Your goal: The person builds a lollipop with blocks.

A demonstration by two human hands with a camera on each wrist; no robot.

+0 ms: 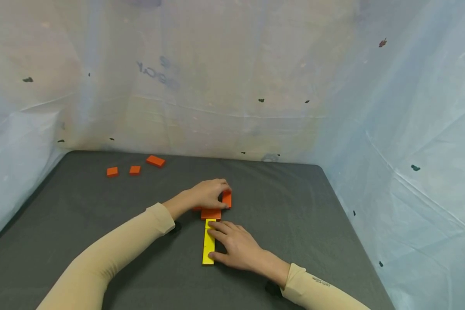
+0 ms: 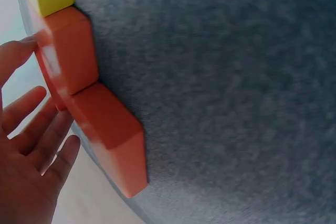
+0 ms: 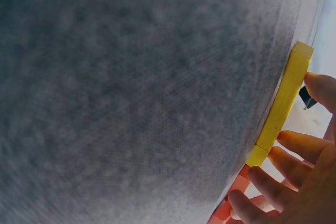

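Observation:
A yellow strip [image 1: 208, 245], made of a long block and a short one end to end, lies on the dark table. My right hand [image 1: 238, 245] rests along its right side, fingers fairly straight and fingertips touching it. An orange block [image 1: 211, 214] adjoins the strip's far end, and another orange block [image 2: 113, 135] angles off to its left. Just to the right, my left hand [image 1: 209, 193] pinches a further orange block [image 1: 227, 199] between thumb and fingers. In the left wrist view, this pinched block [image 2: 49, 72] is partly hidden behind the nearer blocks.
Loose orange pieces lie near the table's back left: two small blocks [image 1: 112, 172] [image 1: 134, 170] and a longer block [image 1: 155, 161]. Pale plastic sheeting [image 1: 217, 86] hangs behind and beside the dark tabletop [image 1: 294, 206].

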